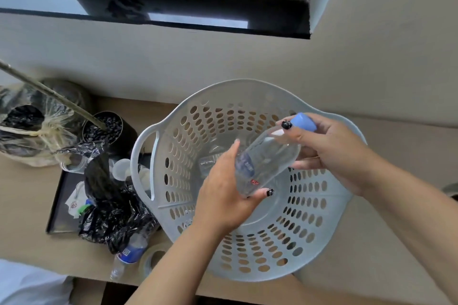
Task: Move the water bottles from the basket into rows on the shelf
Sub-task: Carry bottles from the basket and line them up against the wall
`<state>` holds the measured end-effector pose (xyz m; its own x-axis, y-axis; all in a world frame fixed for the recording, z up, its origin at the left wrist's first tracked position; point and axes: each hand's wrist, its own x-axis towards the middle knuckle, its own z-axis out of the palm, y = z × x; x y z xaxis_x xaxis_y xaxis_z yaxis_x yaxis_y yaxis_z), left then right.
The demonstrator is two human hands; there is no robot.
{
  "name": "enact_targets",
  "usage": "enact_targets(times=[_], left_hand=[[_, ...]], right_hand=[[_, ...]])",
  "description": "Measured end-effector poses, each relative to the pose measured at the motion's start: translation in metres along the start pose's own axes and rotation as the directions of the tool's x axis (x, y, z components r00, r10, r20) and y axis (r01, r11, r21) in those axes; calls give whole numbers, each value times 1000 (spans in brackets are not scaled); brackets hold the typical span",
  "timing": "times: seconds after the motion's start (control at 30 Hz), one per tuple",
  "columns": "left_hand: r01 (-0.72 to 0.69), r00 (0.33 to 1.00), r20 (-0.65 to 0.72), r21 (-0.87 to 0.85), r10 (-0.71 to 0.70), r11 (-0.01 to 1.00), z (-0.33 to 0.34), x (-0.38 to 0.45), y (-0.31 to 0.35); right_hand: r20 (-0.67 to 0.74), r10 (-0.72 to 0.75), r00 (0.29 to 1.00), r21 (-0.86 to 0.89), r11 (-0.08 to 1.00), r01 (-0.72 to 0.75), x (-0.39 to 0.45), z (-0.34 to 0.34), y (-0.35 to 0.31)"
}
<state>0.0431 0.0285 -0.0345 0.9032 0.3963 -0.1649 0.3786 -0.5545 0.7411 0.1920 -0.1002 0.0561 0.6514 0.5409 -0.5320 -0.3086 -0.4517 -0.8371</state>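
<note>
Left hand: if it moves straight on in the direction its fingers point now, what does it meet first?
The left hand already holds the water bottle; beyond it, likely the far wall of the basket, though depth is unclear.

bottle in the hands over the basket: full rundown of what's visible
The water bottle is clear, thin-looking plastic with a light blue cap and a blue label with a small red mark below it. It is held tilted, cap up and to the right, over the basket. The left hand grips its lower end; the right hand grips near the cap. Fill level cannot be told.
</note>
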Motion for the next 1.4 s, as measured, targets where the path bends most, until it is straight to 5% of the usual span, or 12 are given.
enact_targets(times=[0.17,0.23,0.33,0.5,0.7,1.03,1.23,1.4], left_hand=[[151,987,-40,-97,-155,984,-11,-1,-7],[282,954,-36,-223,-297,933,-11,-1,-12],[407,882,-86,-357,-464,841,-13,0,-21],[500,802,-139,-374,-580,781,-16,2,-37],[550,779,-124,-333,-614,766,-6,-5,-52],[516,763,-168,-422,-624,745,-4,-4,-50],[478,736,-209,-512,-644,713,-7,-10,-33],[441,745,-222,-545,-629,713,-10,-24,-3]], right_hand=[[92,-2,996,47,999,-2,15,15,8],[139,43,989,279,957,-81,34,17,21],[30,196,980,543,820,-180,74,22,54],[-66,569,820,465,745,-479,135,59,124],[-2,699,715,511,616,-600,193,109,179],[-59,656,753,659,592,-464,240,121,221],[-525,475,706,405,869,-282,184,125,197],[-560,178,809,241,969,-46,138,106,150]])
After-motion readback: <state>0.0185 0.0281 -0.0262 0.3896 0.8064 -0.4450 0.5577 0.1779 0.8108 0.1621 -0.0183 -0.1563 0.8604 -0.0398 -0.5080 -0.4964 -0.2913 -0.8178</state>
